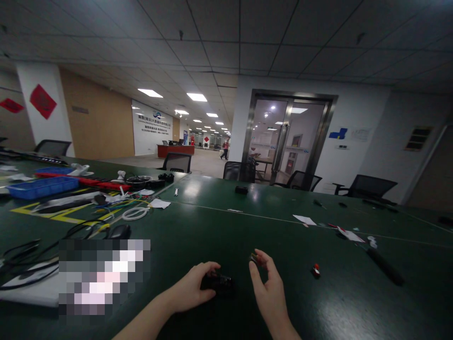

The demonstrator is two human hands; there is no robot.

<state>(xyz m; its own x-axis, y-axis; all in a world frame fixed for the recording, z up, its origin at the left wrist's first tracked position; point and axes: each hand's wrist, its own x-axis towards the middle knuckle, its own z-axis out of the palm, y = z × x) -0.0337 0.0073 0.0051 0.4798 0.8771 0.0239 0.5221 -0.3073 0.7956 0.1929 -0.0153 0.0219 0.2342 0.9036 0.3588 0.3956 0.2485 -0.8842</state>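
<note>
On the green table (177, 241), just in front of me, lies a small black box-like device (223, 281). My left hand (194, 285) grips its left end between thumb and fingers; part of it is hidden by the hand. My right hand (267, 285) is raised a little to the right, apart from the device. Between its thumb and fingertips it pinches a small dark piece (253, 258) with a yellowish edge, too small to make out its kind. Further right, a small red and white object (316, 270) sits on the table.
Tangled cables, a white cable coil (136, 214), a black mouse (121, 232) and a blue tray (42, 188) occupy the left side. A black cylinder-like object (385, 267) and paper scraps (350, 234) lie at right. Another black box (241, 190) stands further back. A person (225, 148) walks in the distance.
</note>
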